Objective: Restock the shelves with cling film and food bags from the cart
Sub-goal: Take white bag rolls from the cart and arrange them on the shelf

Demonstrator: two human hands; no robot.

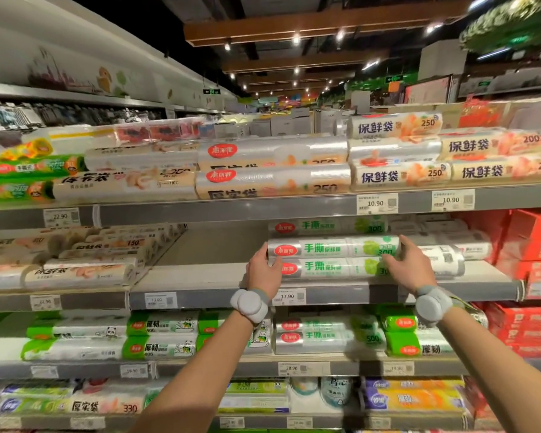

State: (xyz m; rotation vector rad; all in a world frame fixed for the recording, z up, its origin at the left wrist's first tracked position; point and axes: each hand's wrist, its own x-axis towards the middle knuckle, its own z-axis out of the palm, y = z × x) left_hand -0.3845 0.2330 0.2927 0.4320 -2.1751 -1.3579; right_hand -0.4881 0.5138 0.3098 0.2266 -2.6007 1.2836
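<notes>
Both my hands reach to the second shelf (200,282) from the top. A silver-and-green roll of food bags (331,247) with a red oval logo lies across two like rolls, one below it (328,267) and one behind it (325,227). My left hand (263,268) grips the top roll's left end, its thumb at the end face. At the roll's right end my right hand (411,265) has its fingers curled round the roll. Each wrist carries a grey band. The cart is out of view.
A bare stretch of shelf lies left of the stack, then beige rolls (85,270) further left. White rolls (444,257) and red boxes (534,245) sit to the right. The shelf above holds stacked food-bag rolls (272,179); shelves below hold green-and-white packs (160,335).
</notes>
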